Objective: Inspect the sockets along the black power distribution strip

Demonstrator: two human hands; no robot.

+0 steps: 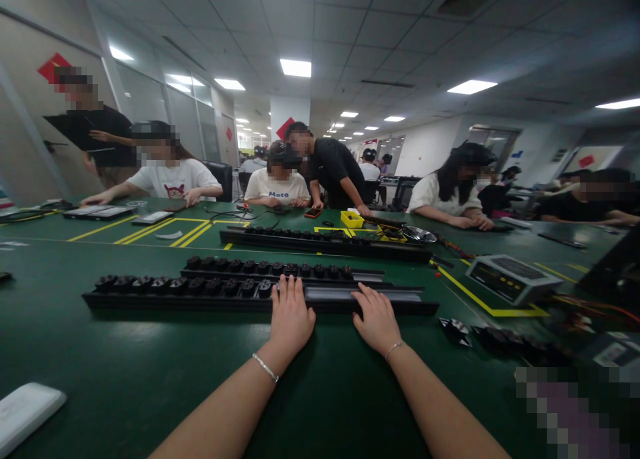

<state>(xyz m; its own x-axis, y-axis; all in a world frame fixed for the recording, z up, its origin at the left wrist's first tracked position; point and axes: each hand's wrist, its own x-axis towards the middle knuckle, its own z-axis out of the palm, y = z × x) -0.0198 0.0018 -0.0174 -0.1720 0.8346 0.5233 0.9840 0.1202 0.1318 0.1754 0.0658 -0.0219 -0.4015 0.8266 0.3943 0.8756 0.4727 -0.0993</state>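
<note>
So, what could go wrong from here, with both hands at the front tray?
The left hand might knock the small round black parts beside its fingertips out of line. A push from the right hand could shift the front black tray against the second black tray close behind.

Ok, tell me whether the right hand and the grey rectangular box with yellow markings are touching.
Apart. The head view shows dark green tabletop between the right hand and the grey box.

A grey box (pixel 514 280) sits at right (a small yellow bin (pixel 352 222) stands farther off).
</note>
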